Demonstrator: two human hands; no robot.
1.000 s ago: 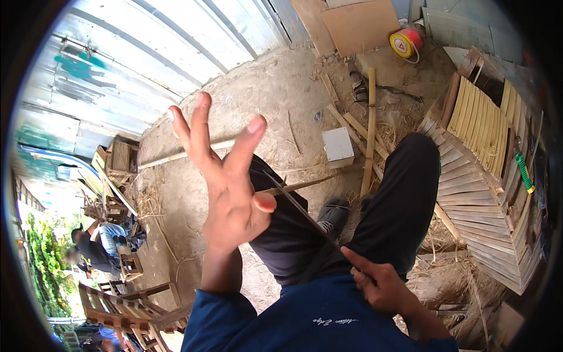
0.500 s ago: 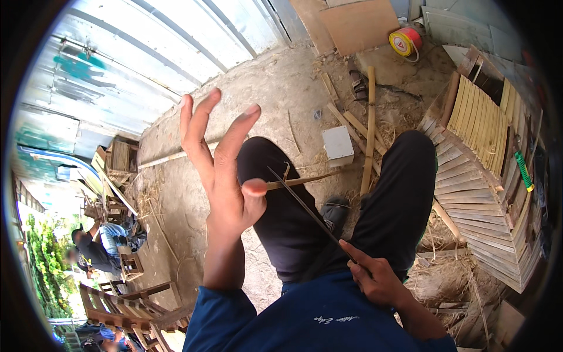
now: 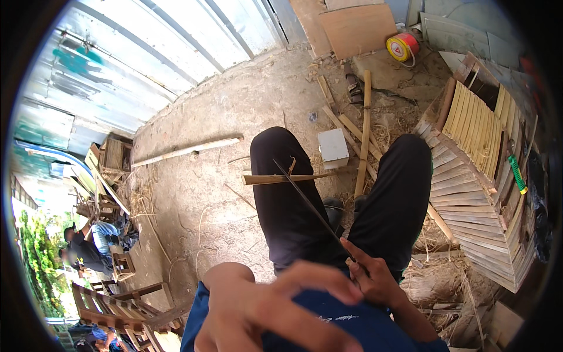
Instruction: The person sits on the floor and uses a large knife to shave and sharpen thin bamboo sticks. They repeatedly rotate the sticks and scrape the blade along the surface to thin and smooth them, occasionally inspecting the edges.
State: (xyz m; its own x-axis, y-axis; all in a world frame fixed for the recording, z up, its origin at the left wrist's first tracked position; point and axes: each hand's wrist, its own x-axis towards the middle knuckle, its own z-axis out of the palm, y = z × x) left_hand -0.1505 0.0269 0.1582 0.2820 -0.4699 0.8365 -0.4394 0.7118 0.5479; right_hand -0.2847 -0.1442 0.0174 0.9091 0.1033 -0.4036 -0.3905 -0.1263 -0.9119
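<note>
My right hand (image 3: 375, 277), low at the centre right, is closed round the handle of a long, thin knife (image 3: 314, 210). Its dark blade slants up and left across my lap, with the tip over my left thigh. A split bamboo strip (image 3: 264, 179) rests crosswise on that thigh, under the blade; a small curl stands up beside the tip. My left hand (image 3: 258, 308) is close to the camera at the lower edge, in front of my blue shirt. Its fingers are apart, bent and partly blurred, and nothing shows in them.
Bamboo slats stand bundled in a wooden frame (image 3: 469, 205) on the right, with a green-handled tool (image 3: 516, 175) on it. A white box (image 3: 333, 148) and bamboo poles (image 3: 365, 132) lie beyond my knees. Farther off are a red-yellow reel (image 3: 402, 47) and, left, a person (image 3: 91, 249) near wooden chairs.
My left hand has dropped from above my left thigh to in front of my shirt, leaving the bamboo strip fully visible. My right hand and the knife have hardly moved.
</note>
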